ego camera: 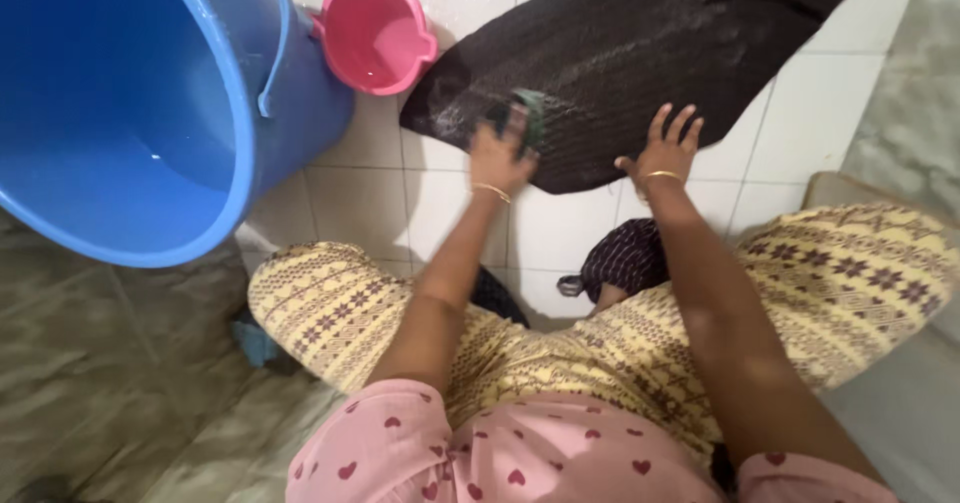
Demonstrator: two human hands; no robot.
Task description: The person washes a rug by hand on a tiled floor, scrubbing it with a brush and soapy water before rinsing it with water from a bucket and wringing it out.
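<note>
A dark brown mat [630,53] lies wet and soapy on the white tiled floor [560,228]. My left hand [500,153] is closed on a green scrub pad [530,113] and presses it against the mat's near left edge. My right hand [665,148] rests flat with fingers spread on the mat's near edge, a little to the right. Both wrists wear thin gold bangles.
A large blue bucket [140,103] with some water stands at the left. A small pink mug [375,33] sits beside it, close to the mat's left corner. My knees in yellow patterned trousers fill the foreground. A dark sandal [625,258] shows between them.
</note>
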